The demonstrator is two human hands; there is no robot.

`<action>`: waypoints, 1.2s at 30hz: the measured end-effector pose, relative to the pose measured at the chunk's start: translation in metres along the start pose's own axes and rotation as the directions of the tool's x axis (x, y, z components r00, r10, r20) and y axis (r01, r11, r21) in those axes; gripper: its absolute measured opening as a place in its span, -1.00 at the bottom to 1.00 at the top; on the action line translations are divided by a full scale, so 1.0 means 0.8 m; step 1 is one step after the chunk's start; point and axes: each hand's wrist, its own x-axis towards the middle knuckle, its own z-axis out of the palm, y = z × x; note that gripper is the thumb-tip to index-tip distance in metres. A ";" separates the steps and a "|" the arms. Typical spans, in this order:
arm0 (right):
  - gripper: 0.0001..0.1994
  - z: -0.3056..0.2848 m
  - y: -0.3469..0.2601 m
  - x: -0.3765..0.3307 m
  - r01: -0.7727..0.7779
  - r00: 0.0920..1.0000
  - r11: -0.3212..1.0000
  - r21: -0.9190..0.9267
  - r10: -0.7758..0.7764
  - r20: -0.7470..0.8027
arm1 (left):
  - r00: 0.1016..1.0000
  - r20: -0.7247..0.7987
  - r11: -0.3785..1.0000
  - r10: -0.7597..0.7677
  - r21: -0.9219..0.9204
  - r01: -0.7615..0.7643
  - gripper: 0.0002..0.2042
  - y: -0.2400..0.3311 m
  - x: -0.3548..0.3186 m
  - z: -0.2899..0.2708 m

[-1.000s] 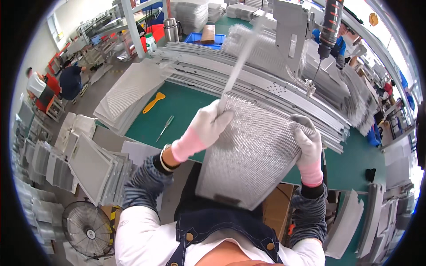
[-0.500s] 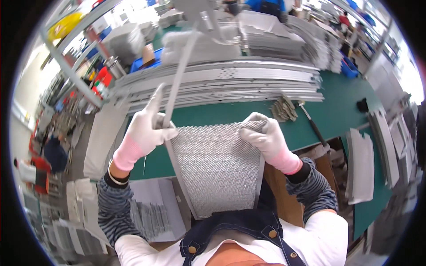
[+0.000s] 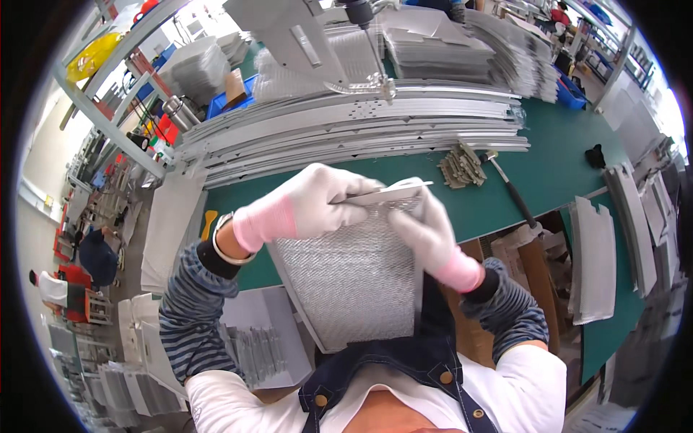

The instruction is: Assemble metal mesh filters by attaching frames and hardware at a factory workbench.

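Note:
A silvery mesh filter panel with thin metal edging along its sides leans between my body and the green table. My left hand, in a white glove with a pink cuff, is closed on a thin metal strip that lies across the panel's far edge. At the panel's far right corner, my gloved right hand is closed round the mesh, its fingertips close to the strip's end. Whether the strip is seated over the mesh edge is hidden by the fingers.
Long metal rails lie across the green table. A hammer rests right of a heap of small metal pieces. Overhead hangs a grey machine arm. Below left stands a box of thin metal parts.
My left hand has swung the strip from upright down to lie across the panel's far edge, moving right toward my right hand. My right hand stays at the corner.

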 end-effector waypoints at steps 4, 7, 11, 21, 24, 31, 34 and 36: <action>-0.28 -0.003 0.036 -0.019 0.208 0.973 0.916 -0.343 -0.230 -0.025 | 0.943 -0.077 0.945 -0.323 0.026 0.326 -0.76 -0.003 -0.017 0.004; -0.20 0.008 0.034 -0.012 0.140 0.977 0.903 -0.406 -0.194 -0.093 | 0.941 -0.133 0.948 -0.313 0.019 0.318 -0.80 -0.002 -0.025 0.004; -0.31 0.007 0.044 -0.009 0.126 0.952 0.755 -0.644 -0.274 -0.134 | 0.932 -0.125 0.941 -0.339 -0.043 0.337 -0.78 -0.004 -0.022 0.000; -0.45 -0.031 0.001 -0.033 0.270 0.839 0.579 -0.769 -0.533 -0.107 | 0.971 0.161 0.984 -0.176 -0.005 0.179 -0.77 0.010 0.023 0.007; -0.47 -0.025 0.011 -0.030 0.261 0.843 0.667 -0.698 -0.510 -0.172 | 0.985 0.173 0.999 0.000 0.041 -0.007 -0.77 -0.007 0.021 0.012; -0.73 0.000 0.007 -0.003 0.112 0.967 0.774 -0.623 -0.229 -0.110 | 0.976 0.196 0.993 -0.093 0.088 0.077 -0.65 -0.022 -0.017 0.003; -0.69 0.009 0.012 0.003 0.120 0.990 0.794 -0.596 -0.137 0.018 | 0.977 0.202 0.997 -0.075 0.016 0.073 -0.56 -0.017 -0.042 -0.014; -0.70 0.011 0.027 0.016 0.412 0.906 0.758 -0.506 -0.399 0.139 | 0.964 0.246 0.988 0.102 -0.135 -0.070 -0.23 -0.053 -0.043 -0.026</action>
